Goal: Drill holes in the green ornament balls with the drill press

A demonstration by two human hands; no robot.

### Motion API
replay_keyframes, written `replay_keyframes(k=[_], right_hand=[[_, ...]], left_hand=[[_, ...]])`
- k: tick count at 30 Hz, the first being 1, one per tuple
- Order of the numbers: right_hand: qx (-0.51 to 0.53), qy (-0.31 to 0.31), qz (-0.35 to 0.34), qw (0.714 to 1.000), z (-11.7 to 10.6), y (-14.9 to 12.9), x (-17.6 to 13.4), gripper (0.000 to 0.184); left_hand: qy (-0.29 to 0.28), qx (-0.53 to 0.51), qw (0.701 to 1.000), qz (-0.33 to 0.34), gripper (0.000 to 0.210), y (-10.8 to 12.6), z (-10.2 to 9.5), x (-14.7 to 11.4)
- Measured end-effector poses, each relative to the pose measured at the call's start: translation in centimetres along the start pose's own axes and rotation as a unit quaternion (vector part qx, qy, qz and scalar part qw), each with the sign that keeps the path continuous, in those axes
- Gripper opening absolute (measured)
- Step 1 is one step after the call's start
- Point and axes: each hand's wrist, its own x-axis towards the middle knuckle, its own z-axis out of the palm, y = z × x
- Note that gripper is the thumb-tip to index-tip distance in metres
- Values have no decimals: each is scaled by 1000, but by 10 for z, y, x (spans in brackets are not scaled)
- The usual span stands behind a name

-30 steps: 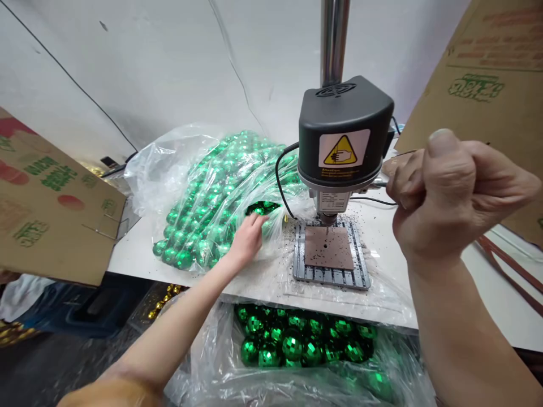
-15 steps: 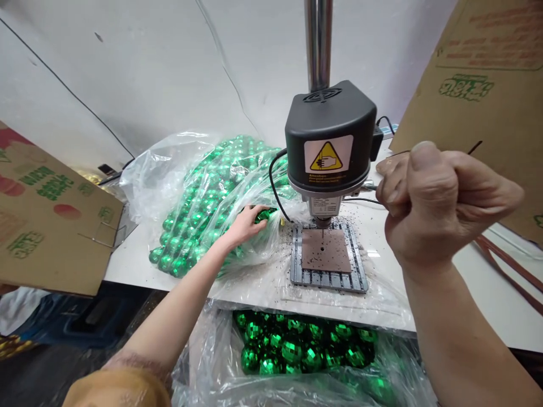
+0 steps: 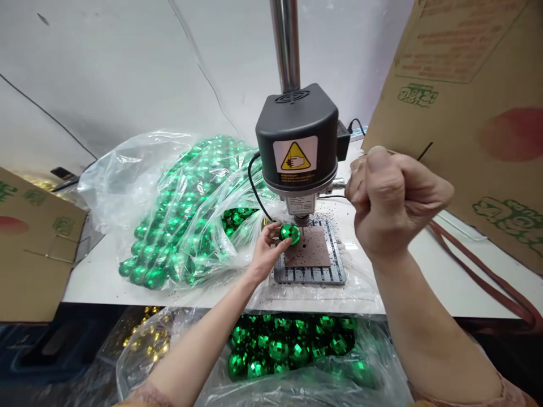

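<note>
My left hand (image 3: 267,253) pinches a shiny green faceted ball (image 3: 290,233) between thumb and fingers, at the left edge of the brown pad (image 3: 316,255) under the drill's tip. The pad has a small dark hole and lies on the slotted metal base (image 3: 335,276). Above stands a black bench drill press (image 3: 297,138) with a yellow warning label. Beside its right side my right hand (image 3: 392,198) is closed in a fist around the feed handle, which is mostly hidden by the fingers; a metal stub (image 3: 338,183) shows near them.
A clear plastic bag (image 3: 123,169) of many green balls lies left of the drill. Below the table edge sits another open bag of green balls (image 3: 292,347), with gold balls (image 3: 155,342) beside it. Cardboard boxes (image 3: 34,249) flank both sides. Dark shavings litter the tabletop.
My left hand has moved right from the bag opening to the pad, bringing a green ball. The right fist keeps its grip; the whole view has shifted.
</note>
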Motion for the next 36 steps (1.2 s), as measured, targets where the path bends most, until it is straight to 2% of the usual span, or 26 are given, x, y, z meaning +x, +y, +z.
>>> replay_keyframes(k=[6, 15, 21, 25, 30, 36], right_hand=[[-22, -27, 21, 999, -2, 0, -1, 45], [-41, -32, -2, 999, -2, 0, -2, 43], [-6, -23, 5, 1000, -3, 1, -2, 45], [-4, -24, 16, 1000, -2, 1, -3, 44], [-2, -27, 40, 999, -1, -3, 2, 46], [-39, -39, 12, 998, 0, -4, 5, 45]], left_hand=[[-16, 103, 994, 34, 49, -9, 8, 8], [-35, 225, 967, 112, 49, -8, 15, -1], [-83, 145, 980, 108, 49, -18, 22, -1], [-87, 120, 982, 114, 52, -20, 24, -3], [-89, 119, 980, 130, 51, -17, 26, -6], [-91, 140, 978, 123, 49, -14, 25, -6]])
